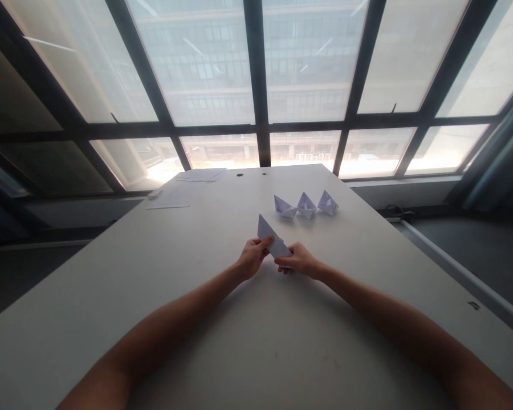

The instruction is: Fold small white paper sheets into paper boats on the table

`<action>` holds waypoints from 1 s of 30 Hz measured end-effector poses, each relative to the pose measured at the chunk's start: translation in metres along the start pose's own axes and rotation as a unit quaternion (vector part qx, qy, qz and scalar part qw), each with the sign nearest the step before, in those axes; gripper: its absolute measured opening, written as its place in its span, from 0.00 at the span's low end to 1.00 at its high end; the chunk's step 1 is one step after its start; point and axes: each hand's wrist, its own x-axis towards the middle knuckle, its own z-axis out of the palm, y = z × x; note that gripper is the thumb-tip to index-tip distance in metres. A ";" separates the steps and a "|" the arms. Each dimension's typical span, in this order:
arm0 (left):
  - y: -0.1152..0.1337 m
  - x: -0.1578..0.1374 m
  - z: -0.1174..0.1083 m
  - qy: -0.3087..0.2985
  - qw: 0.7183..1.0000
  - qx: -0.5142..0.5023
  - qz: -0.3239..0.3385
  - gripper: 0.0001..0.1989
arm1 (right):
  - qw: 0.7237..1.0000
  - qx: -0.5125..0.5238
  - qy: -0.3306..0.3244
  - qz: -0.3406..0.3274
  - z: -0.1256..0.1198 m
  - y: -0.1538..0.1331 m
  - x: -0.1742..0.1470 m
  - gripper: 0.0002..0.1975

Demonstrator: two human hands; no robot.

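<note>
A folded sheet of white paper [275, 246], narrow and pointed at its upper left end, is held tilted just above the table between my two hands. My left hand [253, 255] pinches it along its left side, with the thumb on the near face. Lower down, my right hand [297, 259] grips the opposite end, thumb on top and fingers beneath. Fingers behind the paper are partly hidden. Just beyond my hands stand three folded paper boats [306, 205] in a row, touching or nearly touching one another.
White paper sheets [171, 197] lie at the far left of the white table [154, 296]. A dark round hole [240, 175] sits near its far edge. Large framed windows [205, 62] rise behind, with a curtain [496, 154] at the right.
</note>
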 end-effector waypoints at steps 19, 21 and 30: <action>0.020 0.014 -0.021 0.133 0.987 -0.040 0.080 0.17 | 0.997 -0.056 0.049 0.003 0.007 0.004 -0.004 0.07; 0.015 0.007 -0.011 0.087 0.995 0.020 0.046 0.25 | 0.992 -0.070 0.106 -0.011 0.010 0.008 -0.001 0.06; 0.008 -0.017 0.022 -0.019 0.981 0.187 0.056 0.27 | 0.943 -0.265 0.152 -0.134 0.023 -0.009 -0.020 0.23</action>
